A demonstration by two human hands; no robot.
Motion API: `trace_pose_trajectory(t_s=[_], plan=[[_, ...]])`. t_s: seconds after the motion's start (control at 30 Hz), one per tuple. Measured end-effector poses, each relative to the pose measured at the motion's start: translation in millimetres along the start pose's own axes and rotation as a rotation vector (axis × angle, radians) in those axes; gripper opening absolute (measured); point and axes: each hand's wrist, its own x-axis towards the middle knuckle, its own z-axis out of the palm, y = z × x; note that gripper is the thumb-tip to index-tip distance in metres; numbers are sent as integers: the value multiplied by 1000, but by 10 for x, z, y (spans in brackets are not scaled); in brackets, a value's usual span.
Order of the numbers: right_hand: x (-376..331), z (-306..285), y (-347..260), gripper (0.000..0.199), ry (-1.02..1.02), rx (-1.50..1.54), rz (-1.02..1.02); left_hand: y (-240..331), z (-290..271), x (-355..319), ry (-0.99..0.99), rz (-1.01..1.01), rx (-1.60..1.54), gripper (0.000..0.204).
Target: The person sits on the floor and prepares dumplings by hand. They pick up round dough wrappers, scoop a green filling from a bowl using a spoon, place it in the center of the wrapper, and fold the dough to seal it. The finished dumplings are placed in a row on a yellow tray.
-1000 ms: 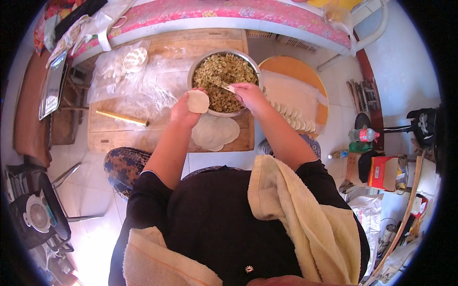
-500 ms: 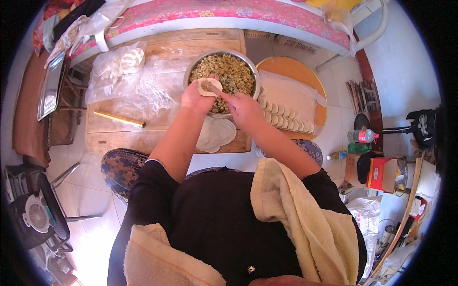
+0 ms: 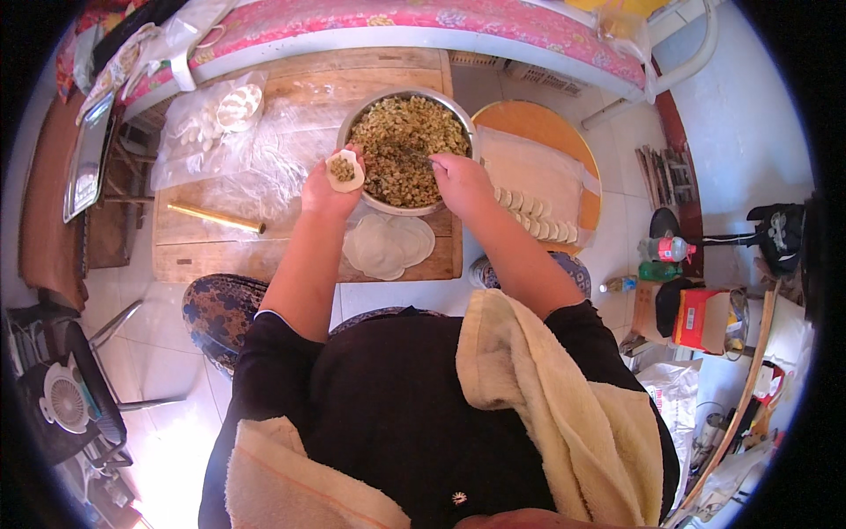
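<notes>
My left hand [image 3: 330, 196] cups a round dumpling wrapper [image 3: 355, 174] just left of the metal bowl [image 3: 407, 212]. A small heap of filling lies in the middle of the wrapper, which is still flat and unfolded. Over the bowl's right side, my right hand [image 3: 464, 185] is closed around a thin utensil, mostly hidden, that reaches into the chopped filling [image 3: 405, 128]. Several loose wrappers [image 3: 388, 247] overlap near the front edge of the wooden table [image 3: 291, 242]. Rows of folded dumplings [image 3: 538, 216] rest on a cloth-covered round board [image 3: 577, 132] at the right.
A golden rolling pin [image 3: 216, 217] lies on the table's left part. Behind it, a plastic sheet [image 3: 286, 132] holds pale dough pieces and a small bowl [image 3: 240, 108]. A bed with pink floral fabric [image 3: 397, 25] runs along the far side. Bottles [image 3: 670, 249] stand right.
My left hand has drawn back leftward with the filled wrapper, off the bowl. My right hand has moved away from the wrapper to the bowl's right side, its utensil now in the filling.
</notes>
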Motion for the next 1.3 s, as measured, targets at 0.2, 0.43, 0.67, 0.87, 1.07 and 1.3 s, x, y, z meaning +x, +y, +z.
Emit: trace_pose_trajectory(t_s=[0.2, 0.43, 0.67, 0.87, 1.07, 1.3], plan=[[12, 84, -158, 21, -62, 40, 61, 116, -170, -32, 59, 18, 67, 48], [85, 318, 165, 23, -263, 717, 504, 145, -285, -3, 63, 27, 58, 48], [40, 75, 89, 26, -355, 1105, 703, 98, -160, -66, 19, 20, 127, 50], [-29, -197, -9, 28, -333, 1120, 680, -85, 0, -127, -91, -45, 71, 53], [-203, -130, -16, 26, -67, 544, 8, -388, 232, -238, -159, -118, 125, 56], [-449, -254, -214, 32, -29, 47, -302, -435, 357, -193, -163, -154, 70, 61]])
